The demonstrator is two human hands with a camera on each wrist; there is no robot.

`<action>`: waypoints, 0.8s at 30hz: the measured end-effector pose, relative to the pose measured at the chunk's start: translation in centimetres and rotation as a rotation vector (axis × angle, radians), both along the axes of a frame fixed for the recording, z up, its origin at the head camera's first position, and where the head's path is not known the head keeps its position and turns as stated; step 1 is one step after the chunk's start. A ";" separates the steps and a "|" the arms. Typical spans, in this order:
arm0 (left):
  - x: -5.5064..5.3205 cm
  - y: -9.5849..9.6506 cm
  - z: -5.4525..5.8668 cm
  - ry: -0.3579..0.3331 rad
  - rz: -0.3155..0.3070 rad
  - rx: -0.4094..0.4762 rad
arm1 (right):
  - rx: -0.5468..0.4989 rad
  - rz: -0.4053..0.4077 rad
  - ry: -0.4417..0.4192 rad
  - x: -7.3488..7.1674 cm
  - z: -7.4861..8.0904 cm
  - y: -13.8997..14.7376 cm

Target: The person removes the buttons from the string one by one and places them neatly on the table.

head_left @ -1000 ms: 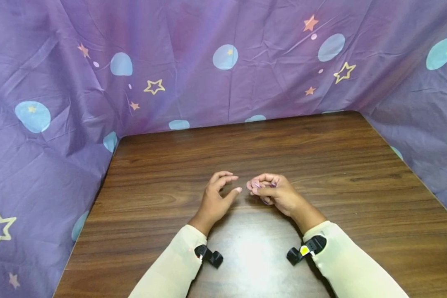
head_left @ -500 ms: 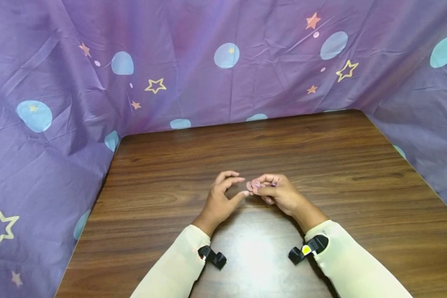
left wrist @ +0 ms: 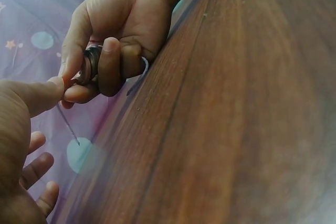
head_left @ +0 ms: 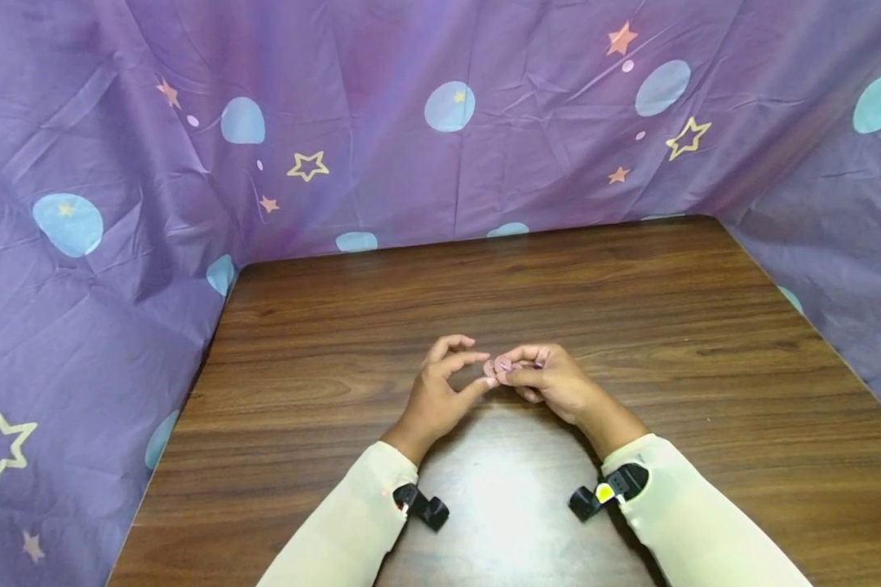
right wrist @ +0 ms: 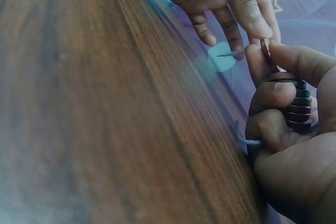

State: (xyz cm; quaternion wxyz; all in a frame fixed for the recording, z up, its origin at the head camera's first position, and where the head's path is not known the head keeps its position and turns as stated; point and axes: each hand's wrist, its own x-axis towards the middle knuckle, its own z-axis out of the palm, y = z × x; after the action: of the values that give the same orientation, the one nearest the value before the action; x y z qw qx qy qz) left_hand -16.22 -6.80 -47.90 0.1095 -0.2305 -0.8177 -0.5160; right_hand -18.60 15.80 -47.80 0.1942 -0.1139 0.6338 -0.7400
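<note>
My right hand (head_left: 554, 381) holds a stack of thin, round, coin-like discs (right wrist: 300, 107) in its curled fingers, over the table. They look pinkish in the head view and darker in the wrist views. Its thumb and forefinger pinch a single disc (right wrist: 266, 55) standing on edge above the stack. A thin cord (left wrist: 69, 125) sticks out beside this disc, and its other end, a twisted tail (right wrist: 248, 140), hangs by the right little finger. From the other side my left hand (head_left: 440, 395) pinches the edge of a disc (head_left: 489, 369) between thumb and forefinger, other fingers spread.
A brown wood-grain table (head_left: 323, 326) spreads beneath both hands. Purple cloth (head_left: 382, 122) with stars and blue spots hangs behind it and at both sides. Black wrist cameras (head_left: 422, 507) sit on the pale sleeves (head_left: 338, 522).
My left hand has moved right, from a gap beside the discs until its thumb and forefinger meet the disc. My right hand has stayed nearly in place, still holding the discs.
</note>
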 end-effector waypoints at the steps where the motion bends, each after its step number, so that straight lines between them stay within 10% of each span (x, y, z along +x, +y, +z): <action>1: 0.0 0.0 0.0 -0.001 0.001 -0.001 | 0.003 0.004 -0.003 0.0 0.0 0.0; 24: -0.2 0.2 -0.2 0.088 -0.022 0.016 | 0.002 0.026 -0.005 0.0 0.1 0.1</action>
State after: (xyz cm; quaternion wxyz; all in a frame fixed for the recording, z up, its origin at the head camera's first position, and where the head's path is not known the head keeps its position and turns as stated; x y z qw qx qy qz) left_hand -16.42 -6.64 -48.10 0.1413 -0.2613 -0.8054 -0.5130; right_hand -18.55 15.94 -47.67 0.2053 -0.1200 0.6327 -0.7370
